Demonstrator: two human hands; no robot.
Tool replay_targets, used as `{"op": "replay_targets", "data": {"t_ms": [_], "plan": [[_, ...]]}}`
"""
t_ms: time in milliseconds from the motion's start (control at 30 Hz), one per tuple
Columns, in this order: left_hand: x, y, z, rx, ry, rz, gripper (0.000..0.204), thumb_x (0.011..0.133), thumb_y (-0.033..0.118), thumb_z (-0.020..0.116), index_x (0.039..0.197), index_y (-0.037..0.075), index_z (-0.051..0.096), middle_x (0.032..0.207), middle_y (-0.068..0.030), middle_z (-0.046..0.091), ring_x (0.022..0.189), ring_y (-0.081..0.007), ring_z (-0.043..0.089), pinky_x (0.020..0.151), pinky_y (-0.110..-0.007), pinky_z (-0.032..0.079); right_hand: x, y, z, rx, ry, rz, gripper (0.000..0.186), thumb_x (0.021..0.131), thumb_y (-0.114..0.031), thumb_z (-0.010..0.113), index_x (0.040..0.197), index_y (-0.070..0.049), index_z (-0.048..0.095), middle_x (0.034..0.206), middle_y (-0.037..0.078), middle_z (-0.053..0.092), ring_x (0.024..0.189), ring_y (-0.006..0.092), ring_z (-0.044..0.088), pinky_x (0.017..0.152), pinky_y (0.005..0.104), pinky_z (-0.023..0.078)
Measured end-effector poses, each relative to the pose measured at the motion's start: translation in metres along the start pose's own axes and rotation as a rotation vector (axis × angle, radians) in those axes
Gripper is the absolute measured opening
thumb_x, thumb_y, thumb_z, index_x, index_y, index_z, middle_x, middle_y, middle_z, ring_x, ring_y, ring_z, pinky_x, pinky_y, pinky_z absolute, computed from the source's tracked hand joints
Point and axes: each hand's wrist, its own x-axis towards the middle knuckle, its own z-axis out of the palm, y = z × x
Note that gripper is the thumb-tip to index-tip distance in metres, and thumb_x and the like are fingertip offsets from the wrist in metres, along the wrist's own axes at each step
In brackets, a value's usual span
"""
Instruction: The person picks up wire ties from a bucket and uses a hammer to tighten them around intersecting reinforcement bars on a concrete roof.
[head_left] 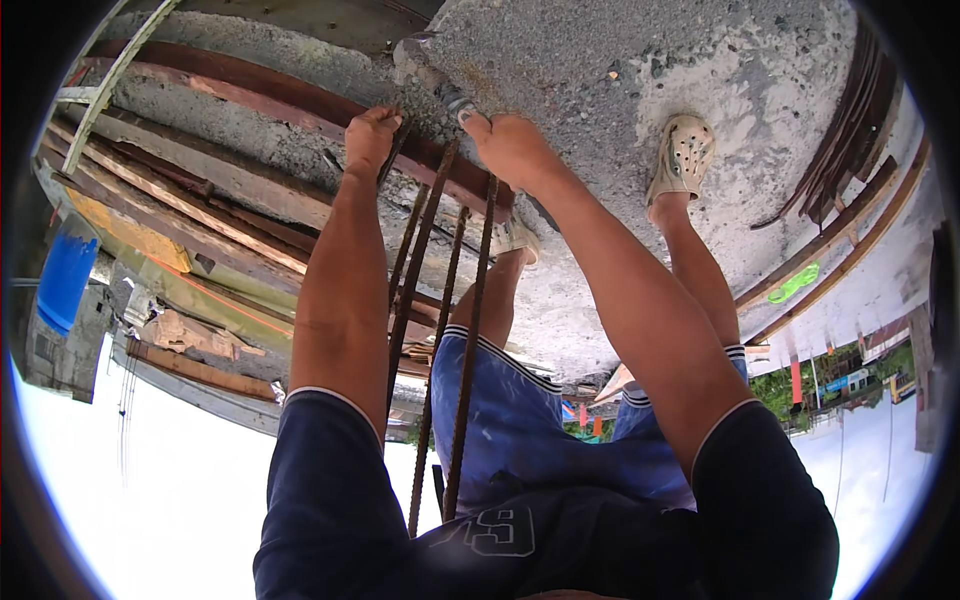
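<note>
My left hand (pixel 372 136) is closed at the reddish-brown steel beam (pixel 240 82), its fingers against a thin dark bar (pixel 394 152). To the right, my right hand (pixel 512 148) wraps round a hand tool (pixel 455 100) with a greyish shaft; its far end lies low over the rough concrete, and its exact kind is hard to make out. Between my forearms several rusty ribbed rebars (pixel 467 340) cross the beam and run back toward my body.
Timber planks and more beams (pixel 210 170) are stacked on the left, near a light metal frame (pixel 112 85) and a blue barrel (pixel 67 280). My clog-shod feet (pixel 686 155) stand on the concrete (pixel 770 100). Bent rods (pixel 838 130) and a green strap (pixel 795 284) lie on the right.
</note>
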Motion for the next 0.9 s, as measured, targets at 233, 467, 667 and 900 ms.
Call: {"op": "replay_targets", "data": {"t_ms": [233, 467, 667, 900], "plan": [[-0.008, 0.017, 0.000, 0.212, 0.058, 0.028, 0.026, 0.085, 0.021, 0.070, 0.107, 0.007, 0.073, 0.097, -0.0094, 0.074, 0.089, -0.0177, 0.069, 0.083, -0.030, 0.050, -0.005, 0.020, 0.008, 0.097, -0.048, 0.078, 0.067, 0.100, -0.048, 0.037, 0.088, 0.012, 0.063, 0.081, 0.032, 0.064, 0.071, 0.0428, 0.066, 0.071, 0.0475, 0.053], [-0.013, 0.018, 0.007, 0.280, 0.068, 0.026, 0.027, 0.084, 0.023, 0.071, 0.108, 0.010, 0.074, 0.098, -0.0116, 0.074, 0.092, -0.0203, 0.070, 0.084, -0.031, 0.050, 0.003, 0.019, 0.005, 0.055, -0.257, 0.226, 0.068, 0.100, -0.050, 0.037, 0.085, 0.012, 0.062, 0.081, 0.031, 0.064, 0.071, 0.0439, 0.066, 0.073, 0.0488, 0.052], [-0.011, 0.014, 0.003, 0.290, 0.082, 0.034, 0.025, 0.085, 0.021, 0.071, 0.106, 0.009, 0.074, 0.094, -0.0125, 0.073, 0.088, -0.0235, 0.070, 0.082, -0.033, 0.050, 0.002, 0.025, 0.014, 0.239, 0.104, 0.003, 0.065, 0.100, -0.049, 0.039, 0.081, 0.010, 0.061, 0.069, 0.027, 0.062, 0.049, 0.0382, 0.061, 0.058, 0.0468, 0.052], [-0.008, 0.018, 0.002, 0.395, 0.069, 0.093, 0.026, 0.085, 0.021, 0.070, 0.106, 0.007, 0.073, 0.093, -0.0111, 0.074, 0.085, -0.0228, 0.069, 0.081, -0.032, 0.051, 0.005, 0.032, 0.026, 0.343, -0.194, 0.173, 0.060, 0.100, -0.048, 0.040, 0.077, 0.005, 0.057, 0.058, 0.015, 0.056, 0.043, 0.0286, 0.057, 0.048, 0.0404, 0.051]]}}
